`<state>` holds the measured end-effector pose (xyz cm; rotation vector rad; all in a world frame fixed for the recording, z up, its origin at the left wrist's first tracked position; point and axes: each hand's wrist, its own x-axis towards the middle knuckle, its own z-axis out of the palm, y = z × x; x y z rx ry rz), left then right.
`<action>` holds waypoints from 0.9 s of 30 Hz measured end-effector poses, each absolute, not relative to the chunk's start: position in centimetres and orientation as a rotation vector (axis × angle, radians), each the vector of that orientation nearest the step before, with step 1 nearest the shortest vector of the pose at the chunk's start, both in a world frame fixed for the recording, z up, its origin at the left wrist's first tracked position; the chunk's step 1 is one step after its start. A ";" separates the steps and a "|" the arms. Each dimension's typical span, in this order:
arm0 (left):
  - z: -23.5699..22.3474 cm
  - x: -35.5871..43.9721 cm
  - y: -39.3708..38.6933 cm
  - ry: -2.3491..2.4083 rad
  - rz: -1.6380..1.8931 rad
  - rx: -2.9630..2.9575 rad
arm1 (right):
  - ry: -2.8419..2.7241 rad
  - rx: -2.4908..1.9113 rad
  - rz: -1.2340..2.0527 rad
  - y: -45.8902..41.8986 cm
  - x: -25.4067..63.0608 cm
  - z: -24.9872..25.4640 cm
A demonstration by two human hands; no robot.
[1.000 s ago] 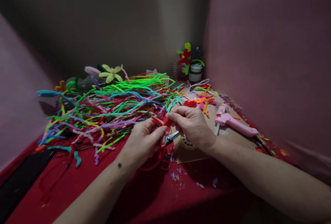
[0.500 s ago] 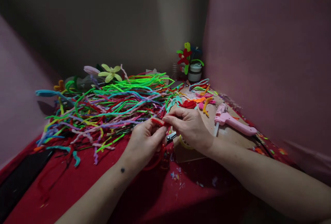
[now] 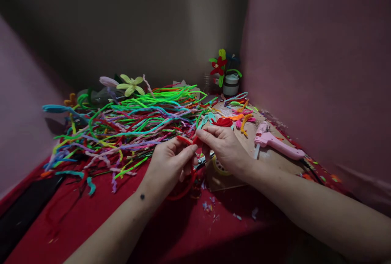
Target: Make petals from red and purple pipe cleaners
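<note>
Red pipe cleaner [image 3: 184,139] is being worked in mid-air, above the near edge of the mess. Biggest stuff first: everything is laid out on a red cloth [image 3: 104,219], with the fuzzy heap [image 3: 146,121] piled beyond the left hand [image 3: 167,166] and the cardboard [image 3: 227,183] partly covered by the right hand [image 3: 227,148]. The red piece is pinched thumb-to-finger by both hands, tips almost together. IMO small bends are best made right at the pinch, with the left grip held firm so the fuzz isn't twisted or flattened. The pink glue gun [image 3: 282,147] is parked well off to the right. Scissors [image 3: 201,160] are seen under the fingers; whether they're held can't be told, so care is probably needed there. Tiny scraps [image 3: 209,206] are scattered nearer.
</note>
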<state>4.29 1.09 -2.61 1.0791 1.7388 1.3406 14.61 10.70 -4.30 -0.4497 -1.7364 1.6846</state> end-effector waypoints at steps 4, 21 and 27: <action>-2.3 4.0 1.1 1.690 1.363 1.062 | -1.652 -0.401 1.820 10.9 14.6 -4.1; -2.4 2.4 1.2 1.617 1.560 0.995 | -1.633 -0.404 1.885 10.8 14.5 -4.5; -1.6 2.4 1.0 1.699 1.539 1.139 | -1.932 -0.607 1.902 10.1 14.6 -3.9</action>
